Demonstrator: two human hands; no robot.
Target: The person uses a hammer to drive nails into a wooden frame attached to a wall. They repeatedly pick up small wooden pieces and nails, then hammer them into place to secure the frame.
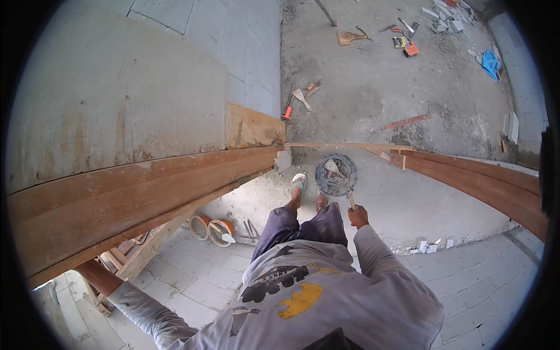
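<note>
My right hand (357, 216) is closed round the pale wooden handle (351, 200) of a tool whose working end I cannot make out. The handle points at the near rim of a round black bucket (319, 182), smeared with grey, standing on the floor ahead of my feet. Inside the bucket lies a scraper-like blade (332, 166) among grey matter. Far to the left, my left hand (87, 270) reaches to the brown wooden door frame (146, 192). The frame hides its fingers, so whether it grips the wood cannot be told.
Another wooden frame post (478, 181) runs along the right. Beyond the threshold strip (344, 145) lie a red-handled tool (287, 112), a putty knife (302, 100), a handsaw (350, 38) and rubble (452, 20). Two orange buckets (221, 233) stand left of my legs; broken block pieces (430, 247) lie right.
</note>
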